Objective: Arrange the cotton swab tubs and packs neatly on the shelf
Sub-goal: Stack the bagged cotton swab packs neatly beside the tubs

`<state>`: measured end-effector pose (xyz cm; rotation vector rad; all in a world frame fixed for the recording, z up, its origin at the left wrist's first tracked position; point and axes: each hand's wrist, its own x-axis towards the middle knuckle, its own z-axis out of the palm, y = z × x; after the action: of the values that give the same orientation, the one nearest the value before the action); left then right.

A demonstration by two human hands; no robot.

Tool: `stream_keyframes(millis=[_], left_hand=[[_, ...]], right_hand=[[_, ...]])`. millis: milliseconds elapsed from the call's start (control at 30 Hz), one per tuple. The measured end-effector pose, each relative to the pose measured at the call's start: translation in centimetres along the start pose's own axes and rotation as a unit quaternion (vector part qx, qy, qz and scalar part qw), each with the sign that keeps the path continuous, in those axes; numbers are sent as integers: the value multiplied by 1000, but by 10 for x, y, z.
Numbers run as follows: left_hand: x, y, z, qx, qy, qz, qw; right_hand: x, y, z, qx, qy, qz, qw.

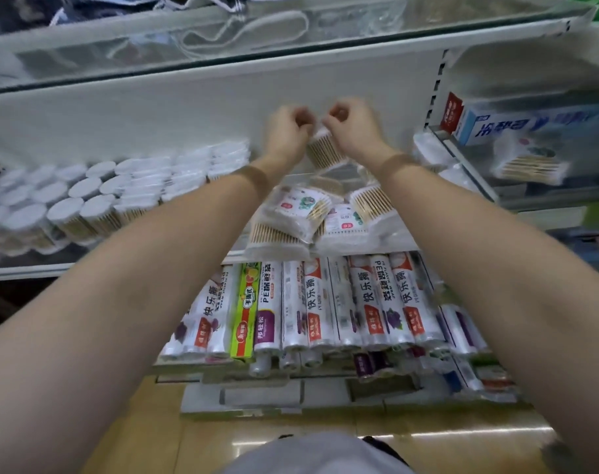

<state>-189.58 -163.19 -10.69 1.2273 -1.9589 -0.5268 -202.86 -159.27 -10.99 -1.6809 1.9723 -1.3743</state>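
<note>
One swab pack (322, 150) is pinched by left hand (286, 131) and right hand (351, 130); placement upright against the shelf (62, 265) back is judged next.

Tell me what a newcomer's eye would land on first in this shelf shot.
First, the two bare arms reaching up the middle, the left hand and right hand together pinching the top of a pack of cotton swabs held up against the back panel. Below that grip lies a loose heap of swab packs, and to the left the round tubs stand in tidy rows. On the lower shelf, a row of cling film rolls draws attention.
</note>
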Motion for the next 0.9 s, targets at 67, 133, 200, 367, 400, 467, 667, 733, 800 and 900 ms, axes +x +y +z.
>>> stream_keyframes(millis=[67, 133, 200, 367, 400, 467, 667, 733, 800, 900], left_hand=[[-3, -1, -9, 3, 23, 4, 1000], [-7, -2, -20, 23, 32, -14, 999], [-10, -7, -29, 38, 39, -48, 997], [-18, -16, -47, 37, 71, -52, 995], [-19, -16, -49, 29, 72, -44, 996], [-23, -15, -53, 13, 69, -29, 997], [-26, -13, -54, 19, 55, -44, 997], [-27, -13, -54, 21, 57, -56, 997], [-28, -12, -54, 29, 52, -58, 997], [-28, -10, -52, 51, 44, -50, 996]], right_hand=[[0, -6, 5, 31, 18, -22, 999], [-1, -12, 12, 61, 31, -32, 997], [-3, -16, 19, 78, 30, -38, 996], [-9, -21, 33, 99, -6, -13, 995], [-8, -21, 35, 108, -15, -7, 994], [-8, -21, 34, 123, -28, 2, 992], [-9, -22, 26, 113, -13, -6, 994], [-10, -20, 24, 109, -15, 2, 994], [-12, -19, 23, 103, -20, 2, 994], [-14, -19, 20, 95, -16, -2, 995]])
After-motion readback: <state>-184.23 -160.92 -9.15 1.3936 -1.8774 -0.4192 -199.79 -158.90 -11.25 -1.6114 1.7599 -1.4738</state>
